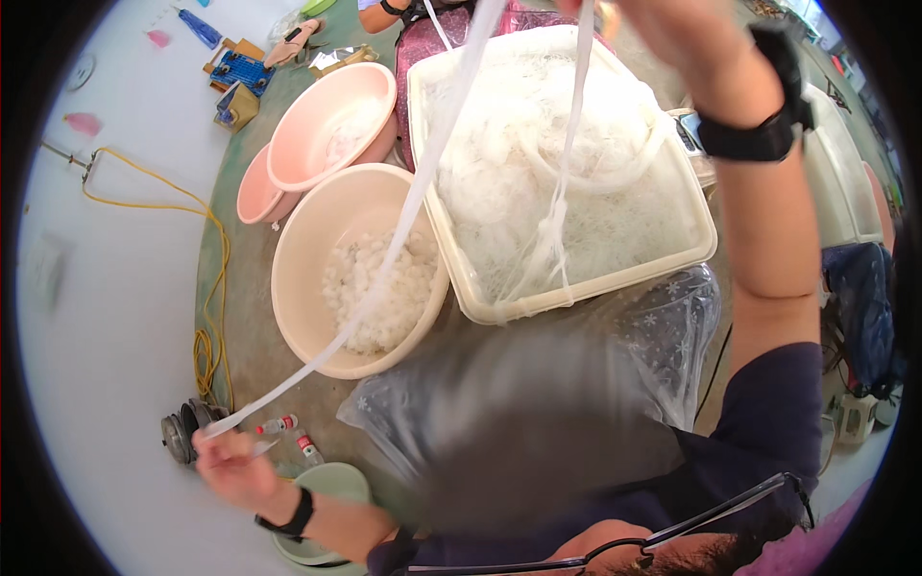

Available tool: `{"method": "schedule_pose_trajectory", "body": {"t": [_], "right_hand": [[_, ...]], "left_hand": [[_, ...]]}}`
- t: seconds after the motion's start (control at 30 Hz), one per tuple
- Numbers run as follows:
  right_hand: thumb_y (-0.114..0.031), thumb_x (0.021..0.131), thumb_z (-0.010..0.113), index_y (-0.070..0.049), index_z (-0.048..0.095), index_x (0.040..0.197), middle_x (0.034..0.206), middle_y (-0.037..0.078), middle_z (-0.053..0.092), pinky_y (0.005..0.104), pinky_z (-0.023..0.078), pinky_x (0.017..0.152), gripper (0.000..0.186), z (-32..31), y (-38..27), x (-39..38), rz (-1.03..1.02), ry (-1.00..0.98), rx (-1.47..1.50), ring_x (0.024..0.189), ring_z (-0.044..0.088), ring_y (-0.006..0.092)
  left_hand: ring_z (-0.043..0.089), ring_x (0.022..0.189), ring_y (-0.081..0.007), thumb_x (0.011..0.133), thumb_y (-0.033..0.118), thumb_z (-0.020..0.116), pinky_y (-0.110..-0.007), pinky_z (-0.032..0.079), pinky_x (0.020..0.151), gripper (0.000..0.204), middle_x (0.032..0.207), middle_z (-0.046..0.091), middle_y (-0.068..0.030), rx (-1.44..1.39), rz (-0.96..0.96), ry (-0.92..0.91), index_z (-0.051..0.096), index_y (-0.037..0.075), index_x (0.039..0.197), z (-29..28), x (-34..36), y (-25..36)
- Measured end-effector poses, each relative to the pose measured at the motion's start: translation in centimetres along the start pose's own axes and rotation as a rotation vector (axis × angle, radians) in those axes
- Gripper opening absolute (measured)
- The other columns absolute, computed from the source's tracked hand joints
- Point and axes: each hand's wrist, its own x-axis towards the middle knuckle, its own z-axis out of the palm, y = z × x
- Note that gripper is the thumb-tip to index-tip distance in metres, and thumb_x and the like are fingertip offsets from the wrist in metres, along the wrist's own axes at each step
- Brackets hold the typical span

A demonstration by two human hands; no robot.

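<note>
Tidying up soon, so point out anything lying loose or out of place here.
Two small red-capped vials lie tipped on their sides on the floor near the left hand. A yellow cord trails in loose loops past the cream basin. Nothing looks spilled or broken.

A long white strip (403, 216) is held taut between the left hand (230, 461), low by the floor, and the raised right hand (672, 29). It is stretched over a cream basin (288, 288) of white pieces. A cream tub (595, 283) of white strands is seen beside it.
</note>
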Motion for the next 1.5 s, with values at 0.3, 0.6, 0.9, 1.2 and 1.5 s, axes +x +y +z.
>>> {"method": "schedule_pose_trajectory", "body": {"t": [0.3, 0.6, 0.9, 1.2, 1.5], "right_hand": [[-0.001, 0.081, 0.062, -0.001, 0.051, 0.076, 0.075, 0.008, 0.051, 0.0340, 0.042, 0.064, 0.012, 3.2, -2.3, -4.1, 0.168, -0.090, -0.299, 0.068, 0.050, 0.0215], [-0.019, 0.080, 0.070, -0.007, 0.072, 0.075, 0.104, 0.013, 0.069, 0.0491, 0.049, 0.088, 0.013, 17.4, -2.0, -16.9, 0.350, -0.102, 0.131, 0.093, 0.063, 0.0357], [-0.015, 0.095, 0.058, -0.001, 0.069, 0.091, 0.092, 0.004, 0.059, 0.0303, 0.042, 0.080, 0.018, 19.5, -4.5, -18.3, 0.772, 0.222, 1.068, 0.086, 0.054, 0.0155], [-0.021, 0.095, 0.064, 0.000, 0.065, 0.109, 0.101, 0.018, 0.061, 0.0409, 0.048, 0.090, 0.026, 21.9, -5.8, -18.8, 0.656, -0.133, 0.048, 0.098, 0.060, 0.0332], [-0.012, 0.096, 0.055, 0.004, 0.064, 0.108, 0.103, 0.022, 0.064, 0.0473, 0.051, 0.087, 0.022, 22.4, -6.7, -17.6, 0.814, -0.061, 0.756, 0.099, 0.063, 0.0400]], "left_hand": [[0.033, 0.058, -0.0046, 0.109, 0.040, 0.049, -0.022, 0.029, 0.050, 0.045, 0.077, 0.049, 0.0011, 0.408, -0.469, -0.341, 0.045, 0.010, 0.143, 15.0, -3.8, -20.0], [0.033, 0.055, -0.0072, 0.100, 0.080, 0.021, -0.024, 0.031, 0.052, 0.090, 0.093, 0.067, -0.0142, 0.010, -0.735, -0.568, 0.022, 0.017, 0.165, 18.1, -5.5, -24.3], [0.058, 0.078, -0.0153, 0.105, 0.032, 0.054, -0.028, 0.045, 0.069, 0.042, 0.096, 0.069, -0.0126, 0.584, -0.427, -0.850, 0.073, -0.004, 0.101, 15.5, -5.3, -25.7], [0.061, 0.128, -0.0262, 0.104, 0.016, 0.063, -0.041, 0.045, 0.113, 0.022, 0.131, 0.068, -0.0130, 0.025, -0.766, -0.285, 0.073, -0.002, 0.111, 17.1, -6.8, -27.8], [0.064, 0.129, -0.0296, 0.100, 0.019, 0.068, -0.052, 0.032, 0.124, 0.022, 0.109, 0.076, -0.0075, 0.229, -0.463, -0.791, 0.076, 0.002, 0.112, 16.7, -3.8, -24.5]]}}
